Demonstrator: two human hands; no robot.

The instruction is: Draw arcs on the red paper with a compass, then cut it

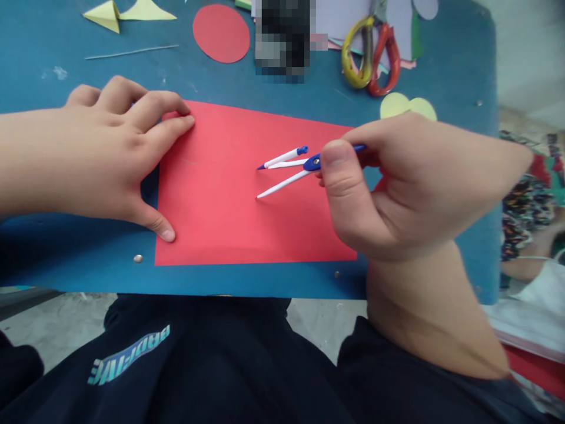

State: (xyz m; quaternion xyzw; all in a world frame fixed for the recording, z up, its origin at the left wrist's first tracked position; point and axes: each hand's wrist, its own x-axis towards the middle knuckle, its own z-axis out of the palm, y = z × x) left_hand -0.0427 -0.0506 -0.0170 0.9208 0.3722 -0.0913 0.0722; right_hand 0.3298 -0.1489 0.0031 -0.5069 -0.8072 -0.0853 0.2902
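From a distance, through the head camera, I have the red paper (pixel 212 227) lying on the blue table (pixel 265 281), close to its near edge. The left hand (pixel 126 132) is spread at the paper's left side: forefinger and thumb tips rest on the sheet, well apart, gripping nothing. The right hand (pixel 397 182) pinches the compass (pixel 313 162) by its blue top, thumb on the near side. The compass leans over the middle of the sheet, its two white legs slightly parted and pointing left, with a white pencil (pixel 282 158) with blue ends along the far leg. From this angle I can't be sure that both tips touch the paper.

Beyond the sheet I make out a red circle (pixel 220 33), a thin stick (pixel 132 52) and yellow pieces (pixel 106 16) towards the left; scissors (pixel 362 78) with one yellow and one red handle, partly on coloured sheets (pixel 338 16); and pale yellow rounds (pixel 395 106) just past the right hand. A dark object (pixel 282 53) is too pixelated to name.
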